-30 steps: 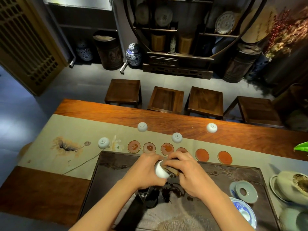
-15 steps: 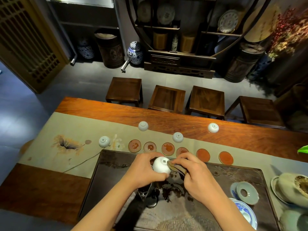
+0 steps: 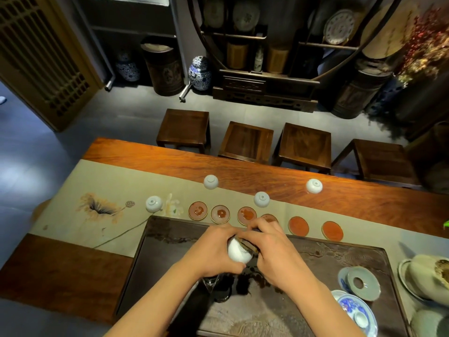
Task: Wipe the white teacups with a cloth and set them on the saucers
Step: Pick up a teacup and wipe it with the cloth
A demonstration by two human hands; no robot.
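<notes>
Since half a second ago the white teacup (image 3: 239, 251) has turned in the left hand (image 3: 213, 251), its rounded wall now facing the camera: wiping continues. The right hand (image 3: 272, 249) pinches a brown cloth (image 3: 247, 244) against it above the dark tea tray (image 3: 340, 254). Six saucers (image 3: 298, 225) on the surface wait uncovered.

White teacup (image 3: 237, 251) held over dark tray; four teacups (image 3: 261, 199) inverted behind six round saucers (image 3: 298, 225).

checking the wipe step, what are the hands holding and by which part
Left hand grips a white teacup around its body. Right hand presses a brown cloth at the cup's rim; the exact hold on the cloth is hidden.
</notes>
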